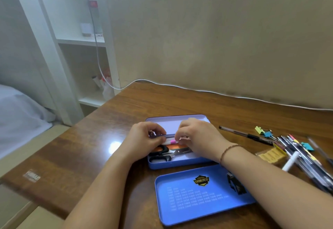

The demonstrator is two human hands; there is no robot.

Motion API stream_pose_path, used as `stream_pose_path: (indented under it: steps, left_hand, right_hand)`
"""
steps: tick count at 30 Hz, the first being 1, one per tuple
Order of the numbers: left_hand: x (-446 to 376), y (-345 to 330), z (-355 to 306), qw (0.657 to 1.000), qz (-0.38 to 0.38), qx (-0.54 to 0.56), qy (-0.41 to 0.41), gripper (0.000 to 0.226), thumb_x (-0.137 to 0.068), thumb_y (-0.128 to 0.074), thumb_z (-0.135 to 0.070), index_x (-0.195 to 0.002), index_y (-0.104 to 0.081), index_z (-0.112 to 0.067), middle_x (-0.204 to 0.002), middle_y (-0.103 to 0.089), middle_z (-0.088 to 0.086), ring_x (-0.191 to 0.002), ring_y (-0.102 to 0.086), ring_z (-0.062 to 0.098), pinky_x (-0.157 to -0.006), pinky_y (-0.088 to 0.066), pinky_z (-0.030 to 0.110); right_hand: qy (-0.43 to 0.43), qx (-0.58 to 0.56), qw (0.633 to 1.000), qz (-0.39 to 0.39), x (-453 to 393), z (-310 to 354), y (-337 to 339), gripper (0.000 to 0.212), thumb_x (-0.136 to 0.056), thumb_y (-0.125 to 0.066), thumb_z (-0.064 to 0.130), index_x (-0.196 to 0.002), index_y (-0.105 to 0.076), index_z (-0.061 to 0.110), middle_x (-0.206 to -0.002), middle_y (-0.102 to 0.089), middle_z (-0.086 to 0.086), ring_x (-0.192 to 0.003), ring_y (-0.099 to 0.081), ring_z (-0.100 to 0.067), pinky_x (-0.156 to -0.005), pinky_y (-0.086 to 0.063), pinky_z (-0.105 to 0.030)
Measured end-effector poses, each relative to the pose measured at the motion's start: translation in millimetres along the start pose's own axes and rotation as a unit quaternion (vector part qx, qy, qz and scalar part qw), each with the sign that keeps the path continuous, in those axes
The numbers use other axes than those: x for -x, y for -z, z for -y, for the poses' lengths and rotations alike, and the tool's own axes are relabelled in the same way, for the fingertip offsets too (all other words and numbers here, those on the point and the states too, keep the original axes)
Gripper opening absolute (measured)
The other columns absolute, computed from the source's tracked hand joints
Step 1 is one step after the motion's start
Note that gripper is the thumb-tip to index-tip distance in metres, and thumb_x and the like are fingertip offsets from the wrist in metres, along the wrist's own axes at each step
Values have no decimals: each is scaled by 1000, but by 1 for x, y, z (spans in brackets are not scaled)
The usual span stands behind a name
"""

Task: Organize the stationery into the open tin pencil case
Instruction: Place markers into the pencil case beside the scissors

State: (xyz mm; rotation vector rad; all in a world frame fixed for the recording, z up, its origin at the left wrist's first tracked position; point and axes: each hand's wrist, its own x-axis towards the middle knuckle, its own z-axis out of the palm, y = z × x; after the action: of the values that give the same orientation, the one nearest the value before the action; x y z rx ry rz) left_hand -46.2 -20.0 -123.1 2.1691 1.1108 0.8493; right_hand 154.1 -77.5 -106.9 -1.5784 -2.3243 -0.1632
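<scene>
A dark wooden desk (111, 120) stands against a beige wall. Both hands meet over the open blue tin pencil case (180, 163) near the desk's middle: the left hand (144, 138) and right hand (196, 138) curl their fingertips onto a slim white item with a pink band (172, 141) — mostly hidden, so its kind is unclear. Below it lie black-handled scissors (162, 154) and something orange, partly covered. The case's lid (198, 196) lies nearer the front edge. Toward the right edge sit a loose pen (245, 135), binder clips (264, 132) and a blurred pile of pens (306, 158) — cut off by the frame.
</scene>
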Motion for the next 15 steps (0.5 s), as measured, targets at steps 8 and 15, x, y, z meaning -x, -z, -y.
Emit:
stream_pose_path:
  steps: [8, 15]
  left_hand:
    - [-1, -1, 3, 1000, -3, -4, 3, 25, -80, -81, -16, -76, -70, -38, -71, -69, -15, -68, -58, 0, -60, -43, 6]
    - [0, -3, 1, 998, -21, 27, -49, 15, -80, -80, -18, -80, -77, -32, -91, -67, -12, -84, -59, 6, -72, -41, 6]
  right_hand:
    - [-20, 12, 999, -39, 21, -3, 28, 18, -89, -62, 37, -104, -69, 30, -92, -67, 10, -87, -57, -13, -70, -44, -27]
    - [-109, 44, 992, -41, 137, -73, 104, 20, -77, -77, 19, -88, -68, 35, -86, -63, 18, -81, -61, -9, -64, -56, -37]
